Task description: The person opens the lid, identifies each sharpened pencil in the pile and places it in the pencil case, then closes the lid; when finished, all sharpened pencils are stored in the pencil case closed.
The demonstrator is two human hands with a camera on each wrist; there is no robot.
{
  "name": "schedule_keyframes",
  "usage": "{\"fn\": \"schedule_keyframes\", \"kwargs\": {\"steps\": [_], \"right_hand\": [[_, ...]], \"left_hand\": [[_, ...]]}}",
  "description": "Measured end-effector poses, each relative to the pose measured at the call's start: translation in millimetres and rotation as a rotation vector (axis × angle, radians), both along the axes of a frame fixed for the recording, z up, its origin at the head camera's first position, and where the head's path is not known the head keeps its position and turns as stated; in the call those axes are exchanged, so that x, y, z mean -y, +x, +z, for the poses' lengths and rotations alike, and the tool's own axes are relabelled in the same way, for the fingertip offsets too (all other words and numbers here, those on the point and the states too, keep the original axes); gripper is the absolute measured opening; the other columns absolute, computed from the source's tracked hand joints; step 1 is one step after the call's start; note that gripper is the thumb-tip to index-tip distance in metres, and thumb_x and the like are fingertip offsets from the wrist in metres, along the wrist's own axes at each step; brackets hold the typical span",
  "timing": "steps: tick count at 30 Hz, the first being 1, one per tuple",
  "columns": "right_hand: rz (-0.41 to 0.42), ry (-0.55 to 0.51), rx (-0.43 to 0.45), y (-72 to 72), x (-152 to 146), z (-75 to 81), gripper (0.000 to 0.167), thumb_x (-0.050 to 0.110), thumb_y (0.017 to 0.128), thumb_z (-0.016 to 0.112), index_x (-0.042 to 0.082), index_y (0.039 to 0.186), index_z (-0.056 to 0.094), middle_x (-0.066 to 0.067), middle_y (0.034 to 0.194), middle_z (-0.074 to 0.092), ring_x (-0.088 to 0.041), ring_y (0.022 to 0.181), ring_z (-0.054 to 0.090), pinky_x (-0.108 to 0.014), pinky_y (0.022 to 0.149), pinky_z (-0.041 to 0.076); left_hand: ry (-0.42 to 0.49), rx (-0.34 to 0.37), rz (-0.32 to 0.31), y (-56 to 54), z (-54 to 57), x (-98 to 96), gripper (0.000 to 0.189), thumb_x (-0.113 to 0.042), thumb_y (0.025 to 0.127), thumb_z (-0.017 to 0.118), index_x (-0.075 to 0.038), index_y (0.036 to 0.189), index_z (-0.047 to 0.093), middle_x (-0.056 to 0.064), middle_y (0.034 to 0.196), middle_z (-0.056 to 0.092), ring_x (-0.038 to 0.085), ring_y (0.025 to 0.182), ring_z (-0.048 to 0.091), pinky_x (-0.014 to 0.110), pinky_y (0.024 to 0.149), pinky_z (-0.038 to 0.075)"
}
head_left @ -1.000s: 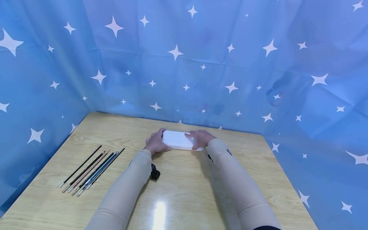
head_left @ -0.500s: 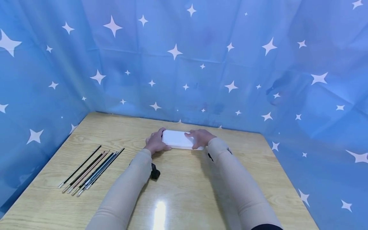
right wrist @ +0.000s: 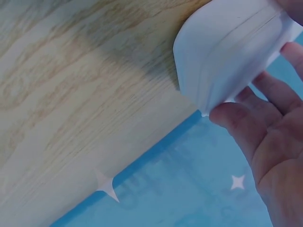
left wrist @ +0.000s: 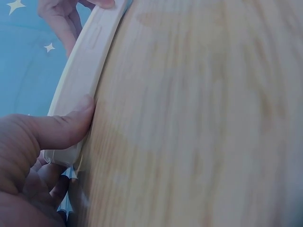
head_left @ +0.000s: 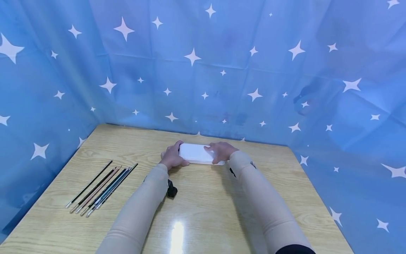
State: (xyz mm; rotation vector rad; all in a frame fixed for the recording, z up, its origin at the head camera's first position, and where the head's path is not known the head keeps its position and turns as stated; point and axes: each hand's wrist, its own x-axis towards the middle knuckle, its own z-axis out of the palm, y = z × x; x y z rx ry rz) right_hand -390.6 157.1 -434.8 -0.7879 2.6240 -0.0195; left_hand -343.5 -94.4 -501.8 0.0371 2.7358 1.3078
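a white box [head_left: 192, 152] lies between both hands at the far side of the desk [head_left: 203, 208], near the starred curtain [head_left: 222, 106]. the left hand [head_left: 172, 157] grips one end, thumb along the near side; the right hand [head_left: 223, 151] grips the other.

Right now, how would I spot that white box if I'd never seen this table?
Start at the wooden table and look toward its far edge, before the blue star-patterned curtain. There, the left hand and right hand grip opposite ends of the white box. Unlike the slim pencils lying off to the left, it is one broad, pale block with rounded corners.
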Motion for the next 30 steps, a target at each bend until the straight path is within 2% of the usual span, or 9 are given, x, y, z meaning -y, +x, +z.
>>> {"fn": "schedule_keyframes", "kwargs": {"steps": [6, 14, 19, 24, 30], "right_hand": [[0.010, -0.007, -0.008, 0.6, 0, -0.5, 0.085, 0.032, 0.088, 0.081, 0.024, 0.159, 0.035, -0.012, 0.163, 0.032, -0.035, 0.149, 0.031, -0.050, 0.118, 0.030], [-0.024, -0.082, 0.004, 4.6, 5, -2.1, 0.079, 0.028, 0.088, 0.082, 0.021, 0.156, 0.042, -0.006, 0.162, 0.035, -0.031, 0.148, 0.033, -0.049, 0.117, 0.032], [0.008, -0.057, 0.008, 3.6, 6, -2.5, 0.086, 0.028, 0.087, 0.083, 0.026, 0.159, 0.036, -0.005, 0.161, 0.039, -0.031, 0.146, 0.036, -0.048, 0.116, 0.034], [0.061, 0.003, 0.002, 0.7, 5, 0.5, 0.086, 0.032, 0.089, 0.081, 0.027, 0.160, 0.032, -0.012, 0.159, 0.039, -0.036, 0.144, 0.038, -0.049, 0.115, 0.035], [0.049, -0.008, 0.048, -3.2, 4, 9.9, 0.081, 0.028, 0.092, 0.077, 0.025, 0.160, 0.033, -0.012, 0.161, 0.037, -0.035, 0.146, 0.036, -0.049, 0.116, 0.034]], "left_hand": [[0.000, -0.007, 0.000, -0.8, -2.3, 0.0, 0.098, -0.023, 0.073, 0.093, -0.023, 0.153, 0.037, 0.012, 0.147, 0.051, 0.033, 0.133, 0.041, 0.052, 0.101, 0.026], [-0.012, -0.010, -0.002, 0.8, -3.0, 1.2, 0.094, -0.024, 0.074, 0.093, -0.023, 0.151, 0.039, 0.012, 0.146, 0.051, 0.034, 0.132, 0.041, 0.053, 0.101, 0.026], [-0.013, 0.004, 0.003, 2.7, -3.1, -0.4, 0.095, -0.024, 0.074, 0.093, -0.023, 0.152, 0.039, 0.012, 0.148, 0.050, 0.033, 0.135, 0.039, 0.053, 0.102, 0.025], [-0.022, -0.012, 0.002, 1.2, -3.1, -1.9, 0.095, -0.025, 0.073, 0.093, -0.024, 0.151, 0.039, 0.012, 0.147, 0.050, 0.033, 0.134, 0.040, 0.055, 0.103, 0.025], [-0.048, -0.024, -0.025, -3.0, -3.3, 0.3, 0.094, -0.026, 0.073, 0.093, -0.024, 0.150, 0.038, 0.010, 0.146, 0.051, 0.033, 0.134, 0.039, 0.056, 0.102, 0.025]]}}
